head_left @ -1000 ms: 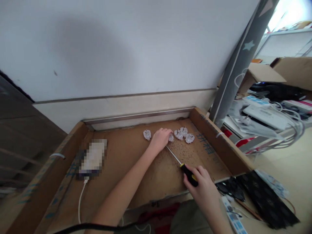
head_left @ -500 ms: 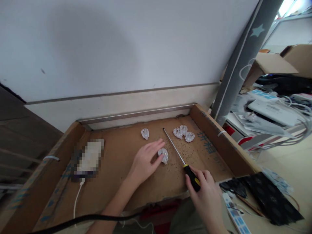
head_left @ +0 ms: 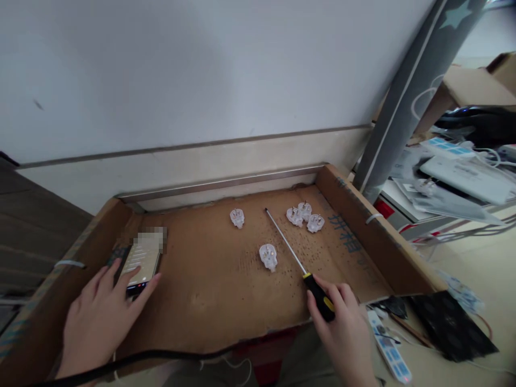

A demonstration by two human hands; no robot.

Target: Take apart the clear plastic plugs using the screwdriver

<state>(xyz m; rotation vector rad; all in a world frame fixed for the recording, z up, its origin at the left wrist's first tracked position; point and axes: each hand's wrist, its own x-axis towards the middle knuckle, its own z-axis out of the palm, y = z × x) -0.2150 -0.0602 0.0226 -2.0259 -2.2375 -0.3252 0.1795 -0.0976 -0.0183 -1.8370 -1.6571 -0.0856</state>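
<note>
My right hand [head_left: 342, 317] is wrapped round the black and yellow handle of a screwdriver [head_left: 287, 242], whose tip points up and left over the cardboard. My left hand [head_left: 102, 306] has its fingers spread over the lower part of a phone [head_left: 145, 260] at the left of the tray. Between the hands, near the screwdriver shaft, lies one clear plug piece [head_left: 268, 257] with its pins up. Another plug piece [head_left: 237, 217] lies farther back. Three more, one of them a plug piece [head_left: 315, 223], sit together right of the screwdriver tip.
The cardboard tray [head_left: 193, 295] has raised sides and a black cable [head_left: 161, 355] along its front. A grey post [head_left: 397, 102] stands at the back right. Lower right are a power strip [head_left: 390, 349] and a black sheet [head_left: 451, 325]; packets and cables lie beyond.
My left hand has moved from beside the near plug piece to the phone at the left. My right hand still holds the screwdriver. The view has shifted slightly.
</note>
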